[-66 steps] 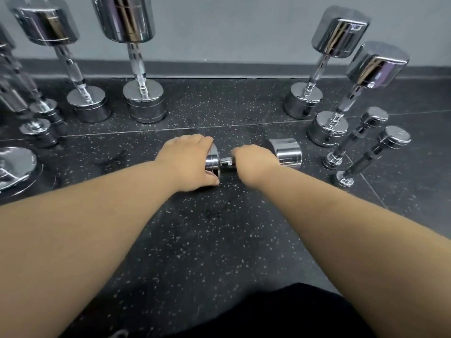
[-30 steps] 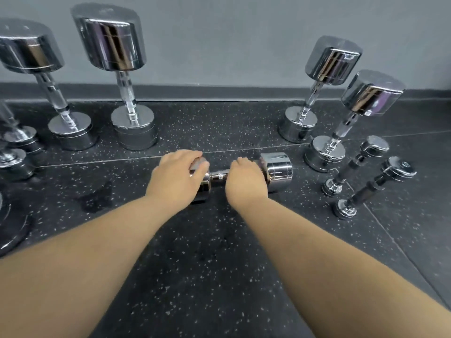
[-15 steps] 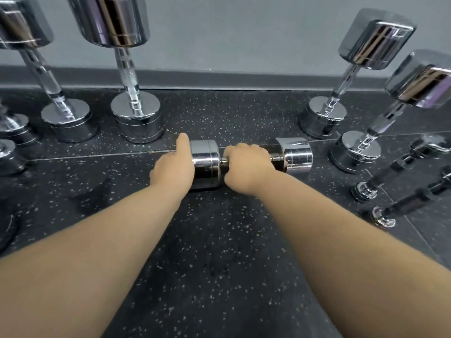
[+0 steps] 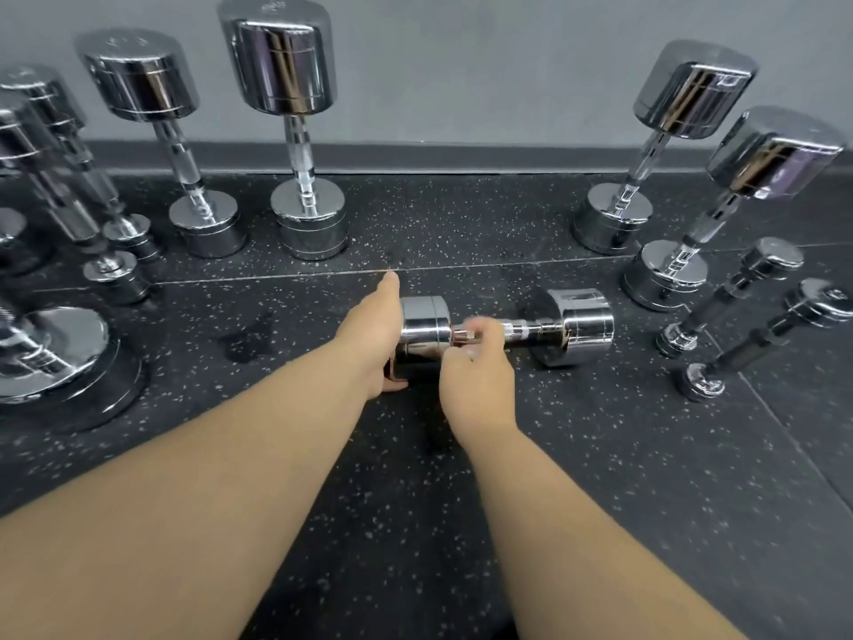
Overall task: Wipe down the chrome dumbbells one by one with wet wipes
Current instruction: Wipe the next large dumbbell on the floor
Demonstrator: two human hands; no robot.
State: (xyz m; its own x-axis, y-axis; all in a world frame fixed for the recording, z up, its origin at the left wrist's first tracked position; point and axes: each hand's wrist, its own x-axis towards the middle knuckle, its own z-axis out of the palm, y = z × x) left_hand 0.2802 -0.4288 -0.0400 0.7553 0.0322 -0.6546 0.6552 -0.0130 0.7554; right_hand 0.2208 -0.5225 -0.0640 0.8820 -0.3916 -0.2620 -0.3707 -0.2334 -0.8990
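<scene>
On the speckled black floor [image 4: 415, 524], a little way out from the grey wall [image 4: 461, 62], a chrome dumbbell [image 4: 577, 330] lies on its side, its bar running left to right. The left hand [image 4: 374, 334] is set flat against the outer face of the dumbbell's left end, fingers straight and together, pointing away toward the wall. The right hand [image 4: 475, 367] is on the bar just beside that left end; its fingers [image 4: 477, 324] are curled over the top of the bar and are blurred, so how tightly they hold it is hard to tell. The dumbbell's right end and the right half of its bar are uncovered.

Other dumbbells stand upright on their ends around it. Two tall ones [image 4: 300, 131] stand at the back left near the wall, and two more [image 4: 646, 154] at the back right. Two small dark-handled ones [image 4: 729, 297] stand at the far right, apart from the lying dumbbell. A further group [image 4: 60, 177] crowds the left edge. A dark patch [image 4: 244, 344] marks the floor left of the left hand.
</scene>
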